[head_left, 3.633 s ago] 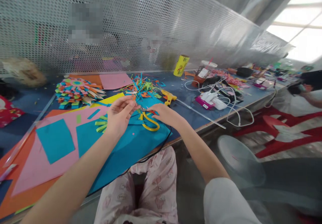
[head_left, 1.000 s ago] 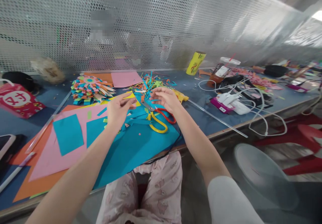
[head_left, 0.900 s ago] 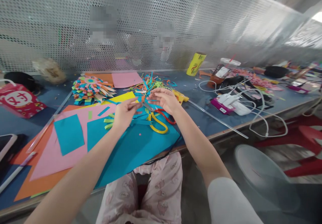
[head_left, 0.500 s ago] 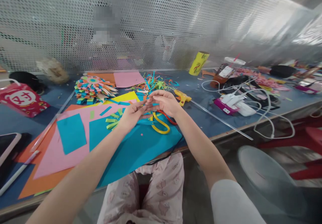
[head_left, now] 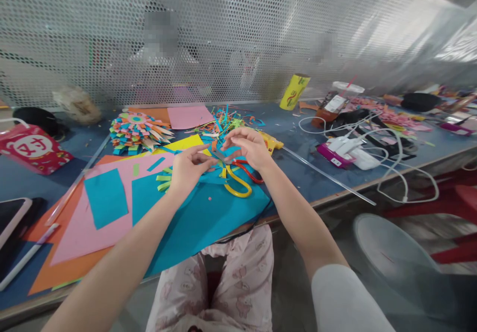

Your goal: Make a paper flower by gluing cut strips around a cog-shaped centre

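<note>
Bringing the fingertips close, left hand: our left hand point(head_left: 190, 169) has thumb and forefinger nearly together, the other fingers curled; we cannot tell whether a small piece sits between them.
Right hand: our right hand point(head_left: 249, 149) has curved, slightly spread fingers, thumb apart, with nothing clearly held.
Scissors: the scissors point(head_left: 239, 194) lie on the paper just below our 2 hands, blades between them, handle loops toward 5 o'clock.
Green fringe: the green fringed paper point(head_left: 163, 179) is at 8 o'clock from our fingers, partly covered by our left wrist.
Blue sheet: the blue sheet point(head_left: 186, 237) spreads from under our hands toward 7 o'clock.
Flower and strips: the layered paper flower point(head_left: 139, 132) is at 10 o'clock, the cut strips point(head_left: 233, 122) at 12.
Glue gun: the yellow glue gun point(head_left: 275, 144) is near 3 o'clock, its clear stick point(head_left: 331, 177) pointing toward 4.
Fingertip work: we judge the step in hand to be fine handling; any next move calls for a light grip, clear of the blades.
</note>
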A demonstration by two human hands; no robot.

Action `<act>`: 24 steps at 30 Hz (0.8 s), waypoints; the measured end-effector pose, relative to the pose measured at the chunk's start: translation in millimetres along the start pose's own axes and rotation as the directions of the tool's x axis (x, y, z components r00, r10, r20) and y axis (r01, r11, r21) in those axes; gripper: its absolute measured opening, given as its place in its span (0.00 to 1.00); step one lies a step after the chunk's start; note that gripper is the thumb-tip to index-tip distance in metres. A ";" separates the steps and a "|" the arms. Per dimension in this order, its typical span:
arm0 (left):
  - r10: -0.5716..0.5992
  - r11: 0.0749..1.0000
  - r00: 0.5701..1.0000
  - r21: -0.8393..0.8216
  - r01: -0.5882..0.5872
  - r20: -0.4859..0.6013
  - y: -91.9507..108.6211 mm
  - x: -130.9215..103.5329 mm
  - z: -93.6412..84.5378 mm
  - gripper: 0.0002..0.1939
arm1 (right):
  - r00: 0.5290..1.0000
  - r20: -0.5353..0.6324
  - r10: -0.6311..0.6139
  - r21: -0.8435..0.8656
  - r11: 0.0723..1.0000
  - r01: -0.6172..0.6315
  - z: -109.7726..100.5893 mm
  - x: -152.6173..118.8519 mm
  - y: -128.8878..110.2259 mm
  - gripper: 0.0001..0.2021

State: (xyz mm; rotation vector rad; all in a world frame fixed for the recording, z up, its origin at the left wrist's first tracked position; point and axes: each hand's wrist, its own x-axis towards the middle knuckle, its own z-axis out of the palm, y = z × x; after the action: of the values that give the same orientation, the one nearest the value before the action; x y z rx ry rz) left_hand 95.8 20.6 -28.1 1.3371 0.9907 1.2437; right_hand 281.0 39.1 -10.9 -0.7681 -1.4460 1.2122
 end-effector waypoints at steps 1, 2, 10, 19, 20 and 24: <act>0.008 1.000 1.000 -0.015 -0.008 -0.014 0.5 0.4 -0.6 0.32 | 0.999 -0.020 -0.037 -0.052 0.998 0.036 -0.4 0.0 -0.1 0.07; 0.008 0.999 1.000 -0.035 -0.009 -0.022 0.7 0.8 -1.0 0.32 | 0.997 -0.019 -0.072 -0.105 0.992 0.070 -0.1 -0.1 -0.1 0.07; -0.149 0.958 0.989 -0.245 0.148 0.017 -0.1 0.1 4.2 0.31 | 0.961 0.236 -0.146 -0.403 0.885 0.234 19.3 -6.3 10.6 0.10; -0.036 0.999 0.999 -0.026 0.036 0.011 0.8 -1.5 5.6 0.25 | 0.987 0.091 -0.132 -0.480 0.863 0.160 19.8 -8.6 12.1 0.05; -0.026 0.999 1.000 -0.027 0.026 0.001 0.4 -1.0 6.2 0.22 | 0.989 0.078 -0.126 -0.473 0.869 0.148 19.8 -8.1 11.9 0.04; 0.084 0.994 0.995 0.079 -0.080 -0.056 5.5 0.8 1.5 0.18 | 0.987 0.042 -0.154 -0.507 0.848 0.154 20.0 -6.0 8.0 0.08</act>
State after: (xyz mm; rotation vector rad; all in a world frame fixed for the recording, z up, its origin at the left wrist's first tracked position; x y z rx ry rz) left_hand 96.9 20.4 -22.5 1.4196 1.0438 1.3254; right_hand 262.2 30.3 -19.1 -0.9814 -1.8218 0.7031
